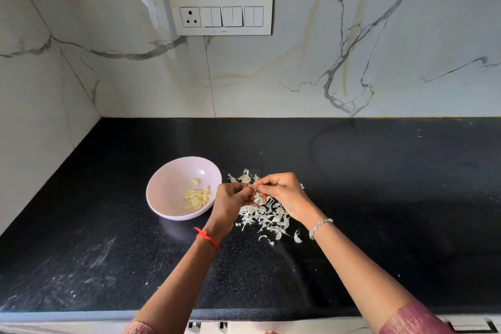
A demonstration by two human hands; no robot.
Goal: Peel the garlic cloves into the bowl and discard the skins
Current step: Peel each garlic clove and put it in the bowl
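Above my black counter (379,198), a switch plate (221,15) (1 socket, 6 rockers) sits on the grey-veined marble wall (352,48).

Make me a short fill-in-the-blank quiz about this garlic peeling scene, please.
1. The bowl of peeled cloves sits ____ of the skins.
2. The skins lie on a ____ countertop.
3. The left hand and right hand together pinch a garlic piece over the heap of ____.
4. A beaded bracelet circles the ____ wrist.
Answers: left, black, skins, right.
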